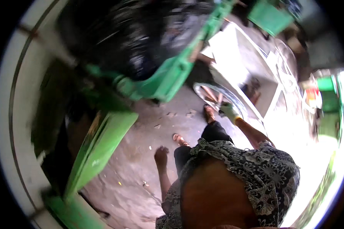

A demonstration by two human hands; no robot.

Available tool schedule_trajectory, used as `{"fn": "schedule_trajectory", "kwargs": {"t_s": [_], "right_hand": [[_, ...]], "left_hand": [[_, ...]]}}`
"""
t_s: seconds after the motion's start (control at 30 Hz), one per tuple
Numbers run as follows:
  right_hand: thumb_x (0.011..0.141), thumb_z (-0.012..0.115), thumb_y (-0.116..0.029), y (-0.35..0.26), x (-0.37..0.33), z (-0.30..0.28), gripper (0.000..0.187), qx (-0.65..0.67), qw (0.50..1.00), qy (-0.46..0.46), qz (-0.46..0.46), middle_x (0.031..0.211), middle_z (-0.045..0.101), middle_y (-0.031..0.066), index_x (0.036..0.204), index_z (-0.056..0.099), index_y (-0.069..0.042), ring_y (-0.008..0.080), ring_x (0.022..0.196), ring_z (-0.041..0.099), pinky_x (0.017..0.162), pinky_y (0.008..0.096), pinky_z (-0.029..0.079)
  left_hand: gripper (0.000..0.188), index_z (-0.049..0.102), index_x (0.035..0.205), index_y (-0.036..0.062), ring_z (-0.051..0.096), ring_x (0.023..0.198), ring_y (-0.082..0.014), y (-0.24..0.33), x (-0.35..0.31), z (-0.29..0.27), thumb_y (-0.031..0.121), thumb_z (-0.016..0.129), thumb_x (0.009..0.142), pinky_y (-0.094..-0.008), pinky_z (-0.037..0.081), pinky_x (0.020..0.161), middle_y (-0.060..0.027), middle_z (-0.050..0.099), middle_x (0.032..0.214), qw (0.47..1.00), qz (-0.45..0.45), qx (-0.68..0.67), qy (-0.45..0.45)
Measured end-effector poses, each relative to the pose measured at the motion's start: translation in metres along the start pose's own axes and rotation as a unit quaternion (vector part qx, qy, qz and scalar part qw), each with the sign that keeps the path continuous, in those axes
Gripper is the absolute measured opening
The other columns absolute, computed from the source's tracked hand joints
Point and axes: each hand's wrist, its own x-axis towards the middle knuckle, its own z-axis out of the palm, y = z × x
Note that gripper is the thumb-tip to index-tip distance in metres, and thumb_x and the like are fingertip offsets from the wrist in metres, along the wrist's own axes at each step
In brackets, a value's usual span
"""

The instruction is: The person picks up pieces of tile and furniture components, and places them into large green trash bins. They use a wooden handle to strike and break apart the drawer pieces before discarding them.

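Note:
My right hand (230,110) wears a pale glove with green on it. Its fingers are closed at the rim of a shiny silver basin (239,102), which hangs tilted beside my right leg. Some brownish, long shapes show inside the rim, too blurred to name. My left hand (161,153) is bare and hangs low at my left side, apart from any object. Motion and shadow smear its fingers, so their pose is unclear.
A green bin (168,78) with a black plastic liner (133,34) stands ahead. To the left is a light green panel (103,149). A white box-like container (269,89) lies ahead right, near white tubing (288,76). Another green container (271,17) stands farther off. Small scraps dot the concrete floor (141,133).

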Motion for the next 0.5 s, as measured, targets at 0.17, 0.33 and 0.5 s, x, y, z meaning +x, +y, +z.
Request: {"fn": "schedule_trajectory", "kwargs": {"t_s": [0.17, 0.33, 0.5], "right_hand": [[0.101, 0.066, -0.02, -0.017, -0.033, -0.056, 0.026, 0.227, 0.97, 0.049, 0.069, 0.096, 0.072, 0.011, 0.116, 0.066, 0.001, 0.0211, 0.078, 0.072, 0.072, 0.0347, 0.06], [0.099, 0.066, -0.022, 0.02, -0.032, -0.121, 0.035, 0.35, 0.91, 0.187, 0.119, 0.1, 0.074, 0.0164, 0.119, 0.064, 0.007, 0.0249, 0.087, 0.074, 0.078, 0.0359, 0.062], [0.099, 0.065, -0.023, 0.102, 0.016, -0.214, 0.033, 0.277, 0.916, 0.288, 0.042, 0.099, 0.074, 0.0144, 0.119, 0.065, 0.004, 0.0251, 0.086, 0.073, 0.081, 0.0357, 0.06]], "left_hand": [[0.031, 0.067, 0.109, -0.005, 0.072, 0.09, -0.0193, 0.187, 0.121, 0.087, 0.025, 0.06, 0.106, -0.0324, 0.056, 0.081, -0.0131, 0.073, 0.094, 0.988, 0.052, -0.008, -0.147], [0.04, 0.058, 0.134, -0.0085, 0.068, 0.1, -0.0151, 0.326, 0.175, 0.219, 0.018, 0.065, 0.105, -0.0288, 0.054, 0.091, -0.0107, 0.071, 0.113, 0.951, 0.031, -0.084, -0.296], [0.053, 0.054, 0.138, -0.0093, 0.066, 0.122, -0.0302, 0.417, 0.284, 0.386, 0.021, 0.07, 0.099, -0.0381, 0.051, 0.103, -0.0259, 0.067, 0.128, 0.958, 0.179, -0.021, -0.221]]}}
